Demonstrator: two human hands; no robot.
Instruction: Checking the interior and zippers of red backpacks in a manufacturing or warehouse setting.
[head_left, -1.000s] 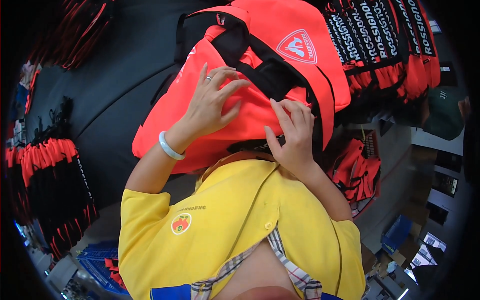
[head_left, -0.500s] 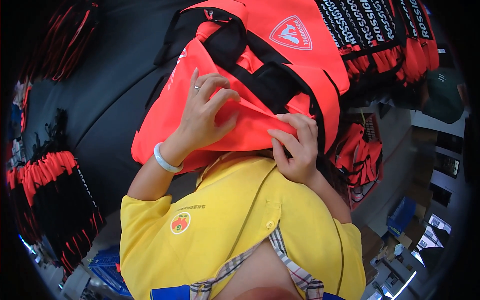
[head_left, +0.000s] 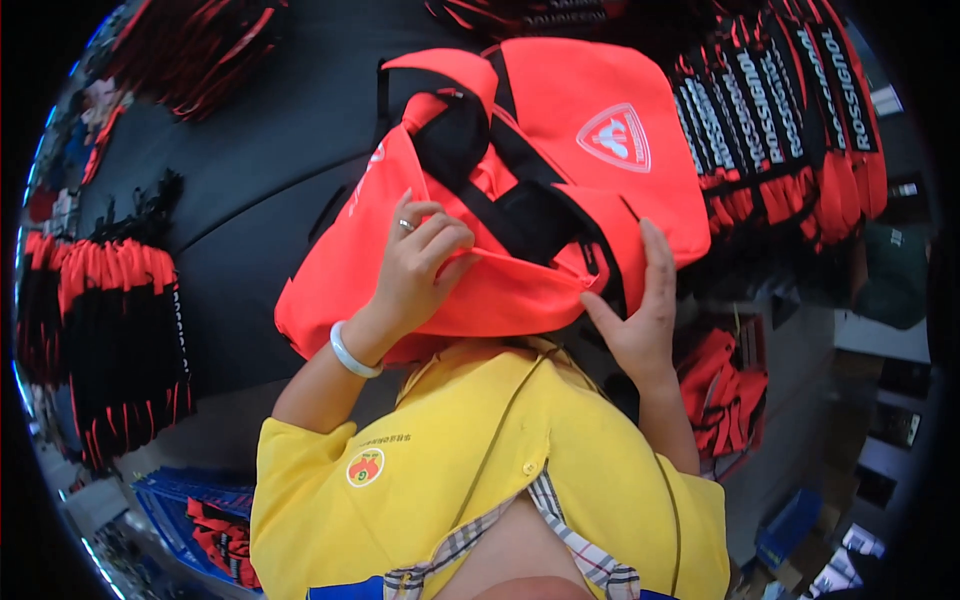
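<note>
A bright red-orange bag (head_left: pixel 560 85) with black straps and panels lies in front of me, with a pale shield emblem on its far right part. My left hand (head_left: pixel 415 265) is closed on the near edge of its red fabric, index finger pointing up and the others curled. A ring and a pale bracelet are on this hand and wrist. At the bag's right side, my right hand (head_left: pixel 645 310) has its fingers stretched up along the red side panel. Its thumb reaches left and touches the fabric near a corner. The bag's inside is mostly hidden.
Black-and-red straps with white lettering (head_left: pixel 750 110) are stacked at the right on the dark table (head_left: pixel 250 170). More strap bundles (head_left: pixel 120 330) hang at the left edge, and another pile (head_left: pixel 195 45) lies far left. Crates with red pieces (head_left: pixel 225 540) stand below on both sides.
My right hand has spread its fingers, moving from the fabric's near edge out to the bag's right side. My left hand keeps its hold. The view has shifted, so the bag appears lower.
</note>
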